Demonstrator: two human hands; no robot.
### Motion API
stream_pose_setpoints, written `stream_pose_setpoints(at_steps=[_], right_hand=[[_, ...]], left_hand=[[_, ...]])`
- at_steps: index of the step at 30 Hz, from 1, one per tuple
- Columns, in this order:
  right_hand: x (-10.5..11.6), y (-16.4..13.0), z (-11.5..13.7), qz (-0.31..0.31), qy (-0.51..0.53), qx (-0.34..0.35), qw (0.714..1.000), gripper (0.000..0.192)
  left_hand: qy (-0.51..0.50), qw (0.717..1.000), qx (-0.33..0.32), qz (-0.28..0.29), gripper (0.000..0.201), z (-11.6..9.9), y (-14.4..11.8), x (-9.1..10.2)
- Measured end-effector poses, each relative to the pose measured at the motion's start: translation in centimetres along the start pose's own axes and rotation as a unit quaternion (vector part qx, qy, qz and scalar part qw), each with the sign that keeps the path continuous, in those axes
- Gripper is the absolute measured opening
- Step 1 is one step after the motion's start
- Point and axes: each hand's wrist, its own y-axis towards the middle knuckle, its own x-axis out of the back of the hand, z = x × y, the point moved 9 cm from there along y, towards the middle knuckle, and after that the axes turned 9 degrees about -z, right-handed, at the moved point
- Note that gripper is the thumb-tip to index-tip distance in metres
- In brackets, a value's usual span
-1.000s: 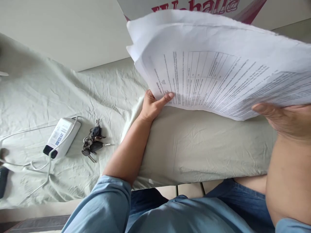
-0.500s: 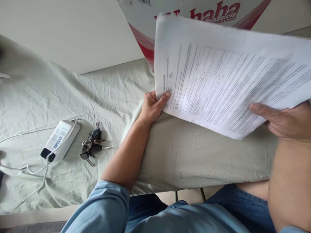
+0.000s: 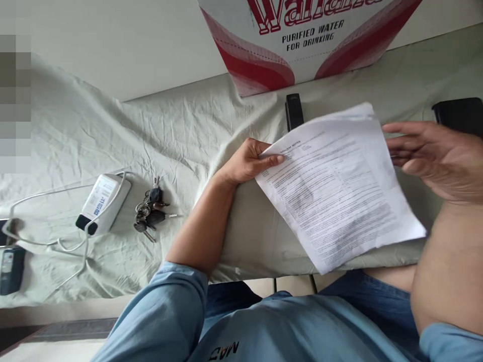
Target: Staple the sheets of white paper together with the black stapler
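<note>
Printed paper sheets (image 3: 335,191) hang at a tilt over the cloth-covered surface, held at their upper left corner by my left hand (image 3: 252,161). The left thumb lies on top of the print and the other fingers are underneath. Just right of the sheets' edge is my right hand (image 3: 441,156), its fingers stretched out and apart, with nothing seen in it. Behind the sheets stands a black stapler-like object (image 3: 294,111), its near end hidden by the paper.
A carton of drinking water (image 3: 271,65) stands at the back. A black flat item (image 3: 460,115) lies at the right. Keys (image 3: 153,208), a white power bank (image 3: 103,203) with a cable, and a dark device (image 3: 12,270) lie on the green cloth (image 3: 181,146) at the left.
My right hand has let go of the sheets and opened. The sheets have swung down and turned, still in my left hand, uncovering the carton's lower front and the black stapler-like object.
</note>
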Motion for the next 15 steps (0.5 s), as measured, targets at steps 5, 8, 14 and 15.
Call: stream_pose_setpoints(at_steps=[5,8,14,15], right_hand=[[-4.0,-0.5,1.1,0.047,-0.042,0.002,0.998,0.062],[-4.9,-0.3,1.3,-0.01,-0.049,0.029,0.998,0.045],[-4.7,0.4,-1.9,-0.072,-0.052,-0.083,0.993,0.059],[-4.4,0.6,-2.5,-0.075,-0.051,-0.098,0.991,0.057]], left_hand=[[0.075,0.996,0.003,0.058,0.058,-1.0,-0.1,-1.2],[0.083,0.994,-0.002,0.067,0.053,-1.1,0.1,-1.6],[0.018,1.0,-0.008,0.006,0.05,-0.7,0.8,-1.2],[0.009,1.0,-0.006,-0.001,0.045,-0.5,1.0,-1.2]])
